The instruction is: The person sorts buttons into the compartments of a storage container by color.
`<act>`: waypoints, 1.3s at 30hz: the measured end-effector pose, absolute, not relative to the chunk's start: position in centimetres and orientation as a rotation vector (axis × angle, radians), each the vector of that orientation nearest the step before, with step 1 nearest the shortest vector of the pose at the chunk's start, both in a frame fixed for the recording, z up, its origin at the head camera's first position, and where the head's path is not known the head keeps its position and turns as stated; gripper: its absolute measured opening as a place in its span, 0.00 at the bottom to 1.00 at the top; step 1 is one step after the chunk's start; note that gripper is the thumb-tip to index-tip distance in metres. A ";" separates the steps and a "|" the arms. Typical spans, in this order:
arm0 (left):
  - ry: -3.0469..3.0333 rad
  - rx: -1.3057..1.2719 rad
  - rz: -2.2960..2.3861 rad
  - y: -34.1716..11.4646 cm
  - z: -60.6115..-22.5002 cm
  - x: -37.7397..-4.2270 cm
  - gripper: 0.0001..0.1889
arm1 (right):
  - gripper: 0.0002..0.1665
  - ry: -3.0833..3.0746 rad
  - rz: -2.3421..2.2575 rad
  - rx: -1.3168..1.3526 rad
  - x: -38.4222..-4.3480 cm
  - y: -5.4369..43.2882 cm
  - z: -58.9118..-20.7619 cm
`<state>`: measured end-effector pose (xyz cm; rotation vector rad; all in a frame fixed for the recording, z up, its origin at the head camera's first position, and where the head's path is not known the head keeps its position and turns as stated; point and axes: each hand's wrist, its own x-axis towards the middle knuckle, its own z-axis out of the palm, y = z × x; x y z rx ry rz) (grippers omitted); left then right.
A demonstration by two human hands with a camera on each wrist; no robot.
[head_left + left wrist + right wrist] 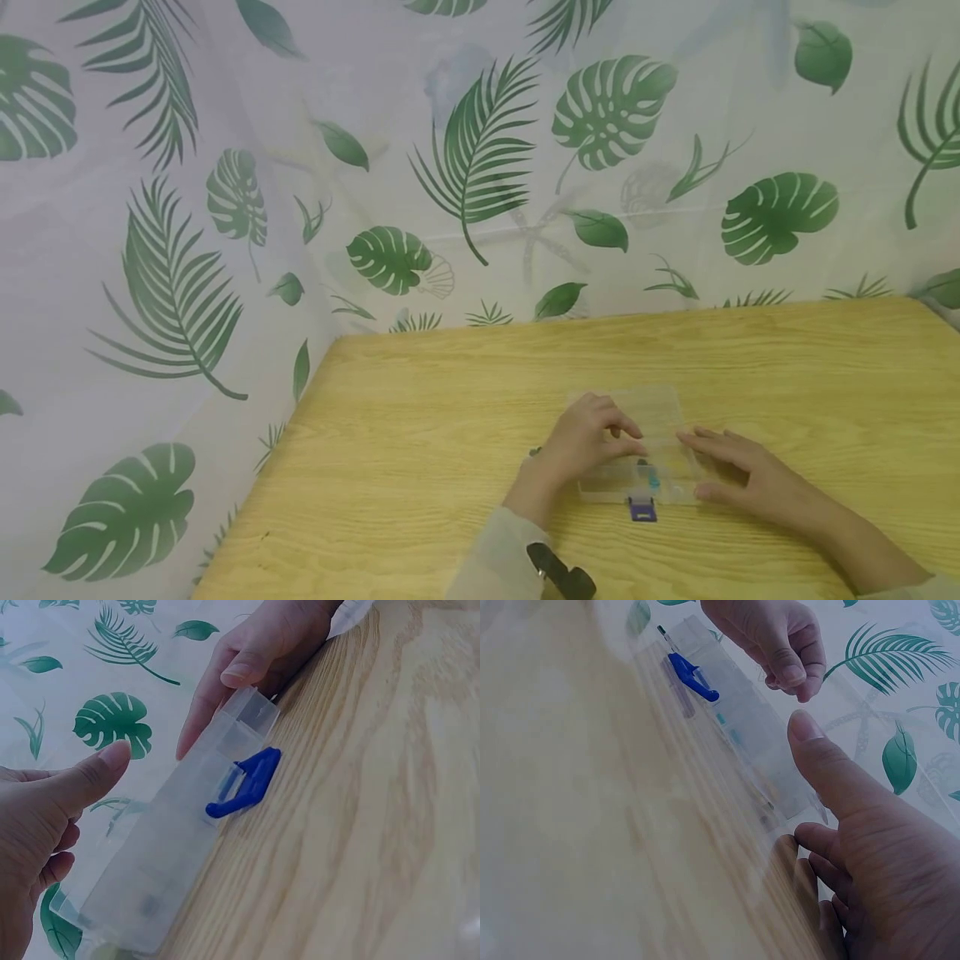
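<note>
A clear plastic box [602, 487] lies on the table with its transparent lid [654, 408] folded back, away from the person. A blue latch [642, 510] hangs from its front edge. Inside shows a small light-blue piece [654, 482] near a dark one [641, 462]. Over the box's left half is the left hand [585, 437], fingers loosely bent; the wrist views show nothing between thumb and fingers. Beside the right end, the right hand [742, 471] extends its fingers along the box, thumb near the front corner.
The wooden table [420, 433] runs back to a leaf-patterned cloth [495, 200] at the rear and left. A small dark green thing [535, 451] peeks out beside the left wrist. A black strap [558, 571] is around the left sleeve.
</note>
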<state>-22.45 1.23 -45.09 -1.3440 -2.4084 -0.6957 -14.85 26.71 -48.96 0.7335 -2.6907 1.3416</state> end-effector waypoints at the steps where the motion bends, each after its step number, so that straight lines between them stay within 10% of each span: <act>1: -2.407 -1.346 -0.714 1.0 -45.1 -22.4 0.11 | 0.37 -2.692 1.345 0.731 -14.8 26.7 -48.9; 39: -2.719 -0.949 -1.016 -11.8 -46.9 -23.5 0.08 | 0.38 -2.700 1.358 0.741 -14.8 27.0 -49.1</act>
